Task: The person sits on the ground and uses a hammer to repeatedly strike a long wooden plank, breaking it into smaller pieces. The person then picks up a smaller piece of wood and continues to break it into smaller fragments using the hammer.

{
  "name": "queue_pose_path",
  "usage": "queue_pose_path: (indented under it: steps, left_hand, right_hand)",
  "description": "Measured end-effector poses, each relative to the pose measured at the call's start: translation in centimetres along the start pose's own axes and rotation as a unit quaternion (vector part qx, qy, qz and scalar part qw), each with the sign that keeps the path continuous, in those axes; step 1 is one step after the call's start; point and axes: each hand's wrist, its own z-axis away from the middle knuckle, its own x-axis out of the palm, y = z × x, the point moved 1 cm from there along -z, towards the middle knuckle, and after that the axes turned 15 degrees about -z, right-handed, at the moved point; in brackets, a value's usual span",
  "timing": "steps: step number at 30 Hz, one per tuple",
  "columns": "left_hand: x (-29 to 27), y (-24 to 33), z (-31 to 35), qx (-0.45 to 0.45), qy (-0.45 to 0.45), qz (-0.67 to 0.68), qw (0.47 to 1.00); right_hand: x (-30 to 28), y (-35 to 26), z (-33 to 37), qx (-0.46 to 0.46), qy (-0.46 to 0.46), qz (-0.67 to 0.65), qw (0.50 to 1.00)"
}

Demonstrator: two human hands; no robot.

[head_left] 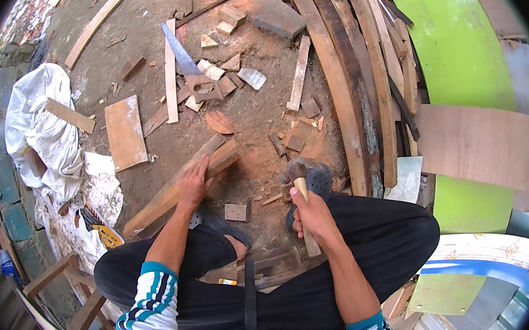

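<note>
My right hand (pixel 312 214) is closed round the wooden handle of a hammer (pixel 311 242). The hammer's dark metal head points away from me, above my right shoe (pixel 320 179). My left hand (pixel 195 183) grips a thick wooden beam (pixel 160 208) from above, its fingers bent over the top. This beam lies slantwise on the ground, from near my left knee up toward the middle. Past the beam lies a brown dried leaf (pixel 219 123). A small square wood block (pixel 236 212) rests on the ground between my feet.
A handsaw (pixel 192 70) lies among wood offcuts ahead. Long planks (pixel 333 82) are stacked to the right, beside green panels (pixel 455 32). A grey brick slab (pixel 276 19) sits far ahead. At left are a white sack (pixel 41 123), a plywood piece (pixel 125 132) and a wooden frame (pixel 75 278).
</note>
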Motion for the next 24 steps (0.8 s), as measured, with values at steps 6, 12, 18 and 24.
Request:
queue_pose_path:
  steps: [6,12,18,24]
  left_hand:
    - [-1.5,-0.9,-3.3,-0.088,0.022,-0.096,0.991]
    - [-1.0,0.1,-4.0,-0.15,-0.075,-0.049,0.985]
    - [-1.1,2.0,-4.3,-0.178,-0.137,-0.051,0.973]
    - [1.6,0.5,-3.3,-0.122,0.027,-0.09,0.988]
  right_hand:
    - [0.9,0.8,-1.6,-0.043,0.008,0.029,0.999]
    - [1.9,1.4,-3.1,-0.056,0.012,0.087,0.995]
    - [2.0,1.2,-3.9,-0.071,0.019,0.123,0.99]
    - [3.1,0.4,-7.5,-0.17,0.011,0.196,0.966]
